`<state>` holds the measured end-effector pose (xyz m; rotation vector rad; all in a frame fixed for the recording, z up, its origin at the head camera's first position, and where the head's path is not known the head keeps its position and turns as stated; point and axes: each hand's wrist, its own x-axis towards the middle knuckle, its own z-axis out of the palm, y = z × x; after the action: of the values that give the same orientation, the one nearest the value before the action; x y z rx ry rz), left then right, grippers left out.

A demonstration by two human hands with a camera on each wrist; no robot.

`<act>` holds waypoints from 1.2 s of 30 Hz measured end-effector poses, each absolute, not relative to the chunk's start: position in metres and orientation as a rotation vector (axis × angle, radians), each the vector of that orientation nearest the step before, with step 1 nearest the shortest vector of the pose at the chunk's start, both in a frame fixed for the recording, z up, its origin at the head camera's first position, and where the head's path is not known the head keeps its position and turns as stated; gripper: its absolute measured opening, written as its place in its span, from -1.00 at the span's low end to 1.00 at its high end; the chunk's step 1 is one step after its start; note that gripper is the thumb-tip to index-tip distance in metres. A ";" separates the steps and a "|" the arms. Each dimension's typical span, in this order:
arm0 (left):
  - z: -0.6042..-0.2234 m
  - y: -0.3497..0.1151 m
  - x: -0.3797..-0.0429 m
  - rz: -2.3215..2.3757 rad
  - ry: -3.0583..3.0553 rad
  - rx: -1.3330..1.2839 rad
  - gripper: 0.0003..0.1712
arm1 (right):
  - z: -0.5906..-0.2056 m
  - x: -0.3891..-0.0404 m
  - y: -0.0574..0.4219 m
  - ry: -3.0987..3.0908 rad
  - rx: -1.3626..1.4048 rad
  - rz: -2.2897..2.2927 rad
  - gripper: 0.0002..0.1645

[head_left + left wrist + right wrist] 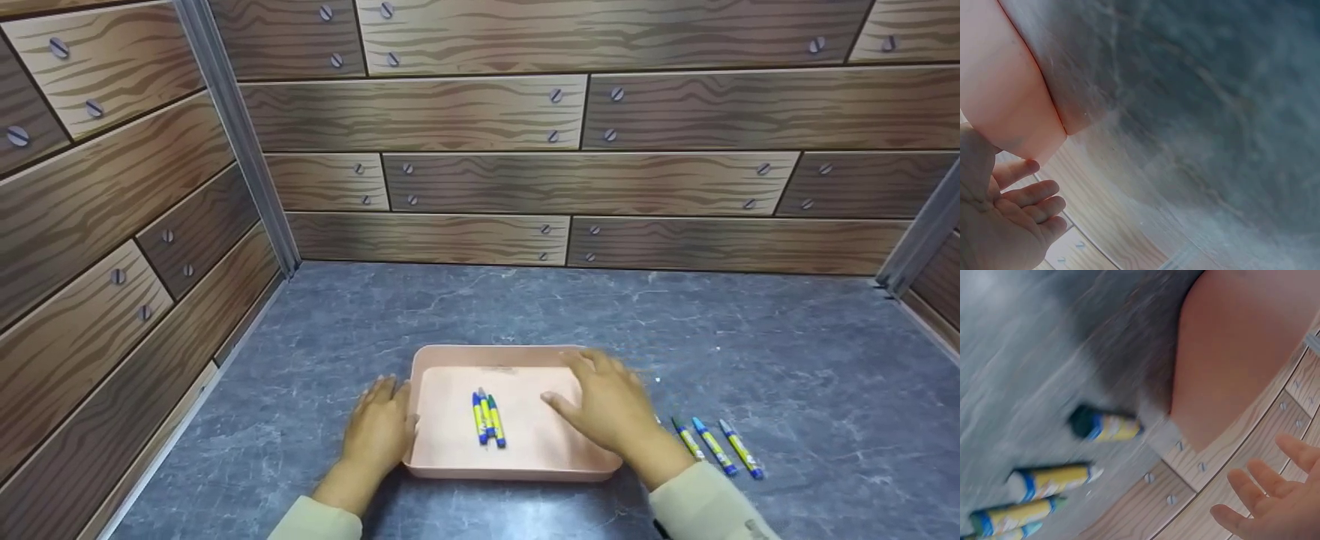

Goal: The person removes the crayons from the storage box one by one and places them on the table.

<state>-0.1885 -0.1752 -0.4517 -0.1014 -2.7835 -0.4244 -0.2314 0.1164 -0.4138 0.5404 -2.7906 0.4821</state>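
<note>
Pink tray point(517, 474): lower centre of frame
Left hand point(380, 427): fingers loosely extended, at its left wall
Right hand point(611, 405): fingers apart, at its right side
Three crayons point(479, 418): inside, on its floor
Other crayons point(714, 447): marbled tabletop point(832, 360), lower right

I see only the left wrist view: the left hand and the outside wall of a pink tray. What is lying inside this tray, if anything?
Observer: Three crayons lie side by side in the tray.
Operator: Thank you. And where is the right hand now?
Observer: The right hand is at the tray's right side.
Operator: Are there also some crayons outside?
Observer: Yes, several loose crayons lie on the table, to the right of the tray.
</note>
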 end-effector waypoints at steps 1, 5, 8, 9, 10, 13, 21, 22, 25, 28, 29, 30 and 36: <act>-0.452 -0.175 -0.189 -0.425 -2.784 -0.101 -0.49 | -0.415 -0.231 0.113 -2.793 0.549 0.486 -0.22; -0.453 -0.175 -0.189 -0.428 -2.794 -0.099 -0.48 | -0.419 -0.229 0.099 -2.808 0.582 0.489 -0.23; -0.453 -0.175 -0.189 -0.434 -2.805 -0.097 -0.48 | -0.423 -0.228 0.090 -2.821 0.599 0.489 -0.24; -0.453 -0.175 -0.189 -0.433 -2.808 -0.097 -0.48 | -0.425 -0.228 0.088 -2.826 0.603 0.486 -0.24; -0.453 -0.175 -0.189 -0.435 -2.810 -0.097 -0.47 | -0.426 -0.228 0.085 -2.828 0.607 0.479 -0.24; -0.454 -0.175 -0.189 -0.424 -2.808 -0.099 -0.47 | -0.430 -0.227 0.079 -2.841 0.622 0.468 -0.25; -0.453 -0.175 -0.188 -0.422 -2.786 -0.102 -0.47 | -0.440 -0.225 0.066 -2.863 0.664 0.502 -0.25; -0.454 -0.174 -0.188 -0.421 -2.784 -0.102 -0.47 | -0.441 -0.225 0.065 -2.868 0.669 0.505 -0.25; -0.454 -0.174 -0.188 -0.424 -2.780 -0.100 -0.48 | -0.442 -0.224 0.060 -2.886 0.683 0.523 -0.24; -0.454 -0.175 -0.188 -0.426 -2.782 -0.094 -0.48 | -0.443 -0.224 0.055 -2.901 0.701 0.601 -0.21; -0.454 -0.175 -0.189 -0.428 -2.781 -0.092 -0.48 | -0.444 -0.224 0.054 -2.905 0.709 0.631 -0.20; -0.454 -0.175 -0.189 -0.430 -2.781 -0.090 -0.48 | -0.444 -0.225 0.053 -2.906 0.720 0.662 -0.19; -0.455 -0.177 -0.190 -0.438 -2.786 -0.082 -0.47 | -0.446 -0.230 0.048 -2.914 0.763 0.818 -0.16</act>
<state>-0.1899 -0.1767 -0.4549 -0.0816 -2.7861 -0.4376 -0.2297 0.0483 -0.4458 0.7628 -2.9137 0.8175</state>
